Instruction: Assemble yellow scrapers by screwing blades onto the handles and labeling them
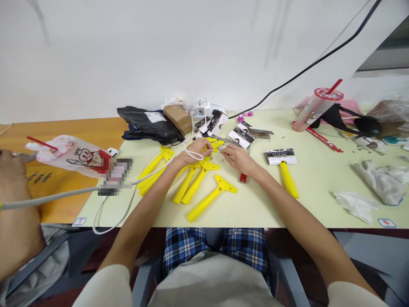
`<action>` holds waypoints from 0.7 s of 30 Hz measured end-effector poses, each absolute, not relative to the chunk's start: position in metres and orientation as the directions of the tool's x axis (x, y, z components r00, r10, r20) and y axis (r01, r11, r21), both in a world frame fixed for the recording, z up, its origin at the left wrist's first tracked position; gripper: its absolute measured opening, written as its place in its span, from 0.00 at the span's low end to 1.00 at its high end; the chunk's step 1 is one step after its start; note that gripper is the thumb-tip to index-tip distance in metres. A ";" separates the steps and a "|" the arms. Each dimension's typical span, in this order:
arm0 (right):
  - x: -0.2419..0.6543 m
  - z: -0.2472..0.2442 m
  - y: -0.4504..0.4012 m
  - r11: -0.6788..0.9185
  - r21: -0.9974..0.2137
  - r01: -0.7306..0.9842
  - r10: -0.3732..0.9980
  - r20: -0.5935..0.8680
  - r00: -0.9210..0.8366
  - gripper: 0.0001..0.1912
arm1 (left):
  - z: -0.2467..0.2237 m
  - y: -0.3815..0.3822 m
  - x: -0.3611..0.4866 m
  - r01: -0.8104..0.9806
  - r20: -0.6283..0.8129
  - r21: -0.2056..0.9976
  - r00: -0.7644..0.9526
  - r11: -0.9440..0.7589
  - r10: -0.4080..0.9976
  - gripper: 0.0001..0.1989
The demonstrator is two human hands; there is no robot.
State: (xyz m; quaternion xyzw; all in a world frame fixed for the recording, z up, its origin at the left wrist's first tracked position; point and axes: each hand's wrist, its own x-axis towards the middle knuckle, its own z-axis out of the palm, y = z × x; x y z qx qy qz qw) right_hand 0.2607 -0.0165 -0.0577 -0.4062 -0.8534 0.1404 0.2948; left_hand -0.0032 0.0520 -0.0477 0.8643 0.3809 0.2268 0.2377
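Observation:
My left hand [195,152] curls around the head of a yellow plastic scraper [207,145] at the middle of the pale green table [255,209]. A white cable [179,157] loops across its back. My right hand [238,158] pinches a thin steel blade [225,140] close to that scraper head. Several more yellow scrapers lie below my hands, one [211,198] nearest me. Another yellow handle [288,179] sits at right beneath a black-and-white card [281,156]. A red handle [243,177] pokes out under my right wrist.
Several carded blade packs [241,137] lie behind my hands, near a black bag [148,125] and a cardboard box [178,119]. At right stand a plastic cup [316,108] and crumpled tissue [380,181]. A co-worker's hand [11,168] rests at far left.

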 end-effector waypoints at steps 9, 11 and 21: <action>0.267 -0.018 -0.034 0.413 -0.756 0.508 0.787 0.016 -0.616 0.07 | -0.040 -0.017 -0.018 0.178 0.246 0.936 0.285 -0.303 0.926 0.20; 0.267 -0.015 -0.036 0.407 -0.762 0.503 0.750 -0.036 -0.661 0.08 | -0.044 -0.019 -0.018 0.145 0.241 0.947 0.270 -0.287 0.932 0.21; 0.249 -0.022 -0.047 0.398 -0.693 0.601 0.698 -0.196 -0.689 0.03 | -0.043 -0.020 -0.016 0.175 0.253 0.941 0.208 -0.291 0.945 0.15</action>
